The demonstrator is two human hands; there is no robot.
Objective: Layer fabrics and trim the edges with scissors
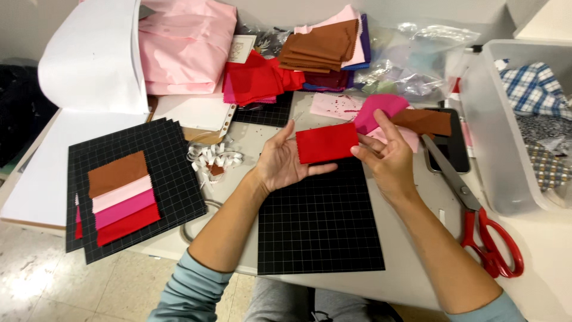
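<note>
A person seated at a white bench point(554, 238) holds a small red fabric swatch point(326, 142) between both hands, just above a black gridded card point(319, 223) lying flat before them. The left hand point(283, 160) is open and cupped under the swatch's left edge, palm up, fingers spread against the cloth. The right hand point(384, 152) pinches the swatch's right edge between thumb and fingers, closed on the fabric.

Just behind the right hand lie a magenta swatch point(381, 107) and a brown swatch point(424, 121), the brown one partly over a dark phone point(456, 149). Red-handled scissors point(476, 214) rest on the bench to the right, blades pointing away from the person. Beside them stands a clear plastic bin point(494, 119) holding checked fabrics.

To the left, well apart, another black gridded card point(173, 179) carries four overlapping swatches: brown, pale pink, magenta and red. Stacks of brown, red and pink cloth point(286, 59) sit at the back.
</note>
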